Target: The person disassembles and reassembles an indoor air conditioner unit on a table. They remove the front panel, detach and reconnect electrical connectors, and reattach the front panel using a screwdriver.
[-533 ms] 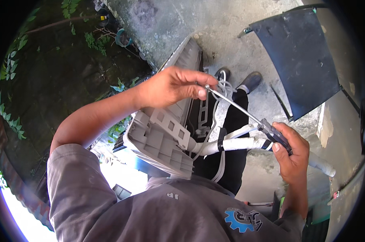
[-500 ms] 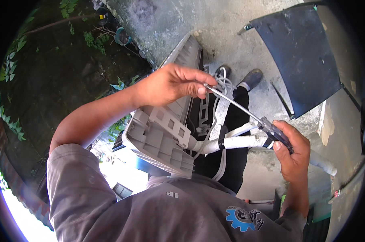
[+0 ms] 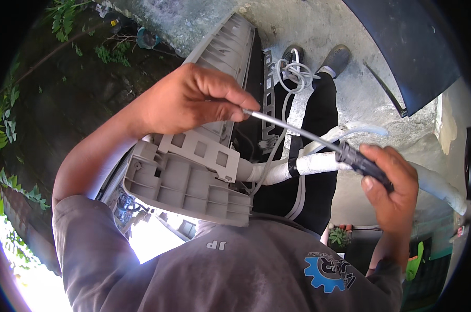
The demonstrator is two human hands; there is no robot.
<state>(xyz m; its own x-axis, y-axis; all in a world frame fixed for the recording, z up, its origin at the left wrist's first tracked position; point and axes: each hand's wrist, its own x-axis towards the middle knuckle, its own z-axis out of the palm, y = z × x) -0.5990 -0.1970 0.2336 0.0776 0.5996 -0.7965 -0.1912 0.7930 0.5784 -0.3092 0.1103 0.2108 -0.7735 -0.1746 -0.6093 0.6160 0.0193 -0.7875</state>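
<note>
A screwdriver (image 3: pixel 303 132) with a metal shaft and dark handle stretches between my hands. My right hand (image 3: pixel 397 184) is wrapped round the handle. At the other end, my left hand (image 3: pixel 186 101) pinches the tip between thumb and forefinger; whether a small screw sits there I cannot make out. Below my left hand lies a grey-white plastic air conditioner unit (image 3: pixel 194 190), its ribbed back facing up and a slotted bracket strip (image 3: pixel 198 155) along it. A white-wrapped pipe (image 3: pixel 321 163), banded with black tape, runs from the unit and passes under the screwdriver.
A coiled white cable (image 3: pixel 298 78) lies by my shoes (image 3: pixel 335 60) on the concrete floor (image 3: pixel 298 23). At the upper right hangs a dark panel (image 3: pixel 412 47), with a thin black strip (image 3: pixel 385 89) beside it. Leafy plants (image 3: pixel 113 54) grow at the left.
My view has shifted, so the unit and dark panel sit differently in it. Both hands keep their hold on the screwdriver, which now lies at a flatter slant.
</note>
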